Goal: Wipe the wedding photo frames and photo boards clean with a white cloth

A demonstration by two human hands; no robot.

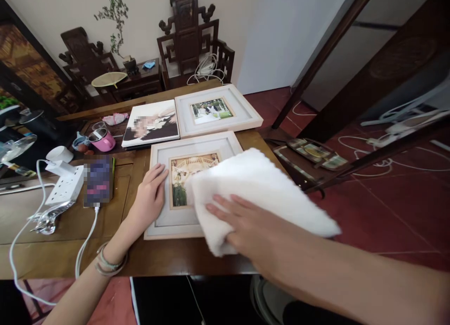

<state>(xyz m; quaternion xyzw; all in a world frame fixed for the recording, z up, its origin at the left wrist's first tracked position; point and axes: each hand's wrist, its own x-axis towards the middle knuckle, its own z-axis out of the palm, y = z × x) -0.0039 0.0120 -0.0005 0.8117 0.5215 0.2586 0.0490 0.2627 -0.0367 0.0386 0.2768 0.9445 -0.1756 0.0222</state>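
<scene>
Picture frame (176, 224), lying flat on near part of table (158, 264), just nearer than far frame (251, 110) and canvas picture (135, 138); touched along left border by left hand (152, 189), fingers laid flat and pinching nothing; covered at right by white cloth (258, 177), held beneath right hand (246, 222). Best to press lightly, gather the cloth's loose right end, steady the left border, and reach all 4 inner corners without nudging the canvas picture

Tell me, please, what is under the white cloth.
Part of the nearest frame lies under the white cloth; its far edge and its picture's left side show. Its lower right corner is covered and cannot be seen.
</scene>
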